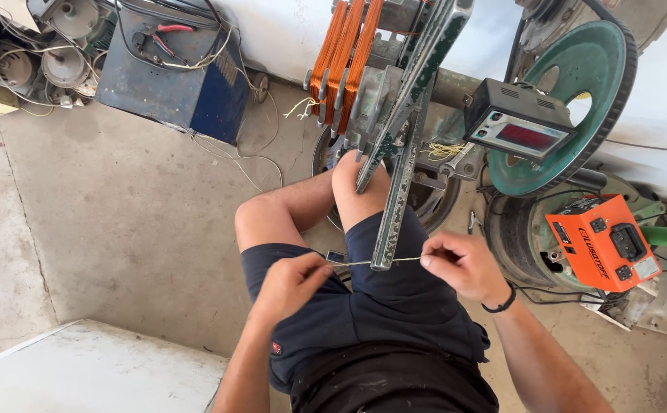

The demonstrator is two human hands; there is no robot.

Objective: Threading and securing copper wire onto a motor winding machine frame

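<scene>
The person's arms are entering from the bottom edge, and the body is cut off there, so only the lap in dark shorts and the bare knees are showing. The top of the winding frame (395, 115) is running out of the picture, and the coils of copper wire (345, 57) on it are also cut at the upper edge. At the right, the big green wheel (578, 92) is partly hiding behind a small black counter box (518, 126) with a red display; what the display is showing is too blurred to tell.

A thin pale wire (379, 261) is stretching almost level across the lap, between the two hands. It is very fine and hard to follow where it is passing behind the lower end of the long metal bar (395, 214) of the frame. The left hand (291, 284) is pinching the left end of the wire with closed fingertips. The right hand (460, 264) is pinching the right end, with the fingers curled in, and it is wearing a black band at the wrist. An orange device (605, 241) is sitting just to the right of this hand, on the concrete floor (119, 222).
</scene>
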